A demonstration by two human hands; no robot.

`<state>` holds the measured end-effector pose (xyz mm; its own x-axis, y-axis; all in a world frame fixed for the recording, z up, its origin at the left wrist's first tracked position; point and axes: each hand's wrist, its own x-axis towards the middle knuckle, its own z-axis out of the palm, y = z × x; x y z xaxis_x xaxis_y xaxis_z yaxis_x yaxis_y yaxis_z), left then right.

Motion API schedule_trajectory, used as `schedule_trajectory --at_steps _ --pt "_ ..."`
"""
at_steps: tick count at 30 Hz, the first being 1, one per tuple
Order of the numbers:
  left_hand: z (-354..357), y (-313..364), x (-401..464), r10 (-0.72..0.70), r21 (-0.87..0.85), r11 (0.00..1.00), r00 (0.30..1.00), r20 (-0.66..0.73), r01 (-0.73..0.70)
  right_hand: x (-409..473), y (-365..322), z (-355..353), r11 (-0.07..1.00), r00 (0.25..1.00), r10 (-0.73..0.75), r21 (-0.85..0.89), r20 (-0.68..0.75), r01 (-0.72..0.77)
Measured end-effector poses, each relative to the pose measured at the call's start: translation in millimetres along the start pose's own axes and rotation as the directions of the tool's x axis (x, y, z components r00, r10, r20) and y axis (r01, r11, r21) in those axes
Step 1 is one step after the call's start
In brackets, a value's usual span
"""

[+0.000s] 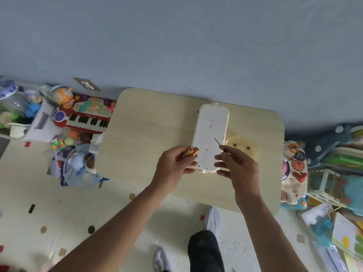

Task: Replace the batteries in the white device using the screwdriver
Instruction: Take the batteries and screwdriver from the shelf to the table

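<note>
Batteries (190, 152) sit pinched in the left hand (173, 165), just by the near left edge of the white device (211, 138), which lies back-up on the table (149, 134). The right hand (238, 169) is closed on the screwdriver (220, 145), its thin tip held over the right side of the device's back, and the back looks shut, so I think the opening step is just starting. Next the tip must find the little screw on the battery door, which I cannot make out, and turn it while the device stays put.
</note>
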<state>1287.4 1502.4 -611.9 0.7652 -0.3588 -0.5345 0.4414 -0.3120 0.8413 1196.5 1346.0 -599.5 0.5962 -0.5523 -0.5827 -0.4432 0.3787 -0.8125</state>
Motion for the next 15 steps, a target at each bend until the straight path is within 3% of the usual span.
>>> schedule_trajectory --at_steps 2,5,8,15 --pt "-12 -11 24 0.043 0.078 0.996 0.999 -0.015 -0.042 20 7 4 1.0 1.0 -0.017 0.017 0.01 0.017" --pt "-29 -31 59 0.163 0.324 0.934 0.986 -0.023 -0.147 48 18 10 0.999 0.999 -0.033 0.007 0.04 0.033" --pt "-37 -46 84 0.3 0.533 0.804 0.954 0.019 -0.263 70 31 15 0.998 0.996 -0.057 0.008 0.067 0.057" --pt "-47 -84 126 0.56 0.743 0.449 0.804 0.199 -0.496 95 48 21 0.986 0.983 -0.165 0.004 0.082 0.165"
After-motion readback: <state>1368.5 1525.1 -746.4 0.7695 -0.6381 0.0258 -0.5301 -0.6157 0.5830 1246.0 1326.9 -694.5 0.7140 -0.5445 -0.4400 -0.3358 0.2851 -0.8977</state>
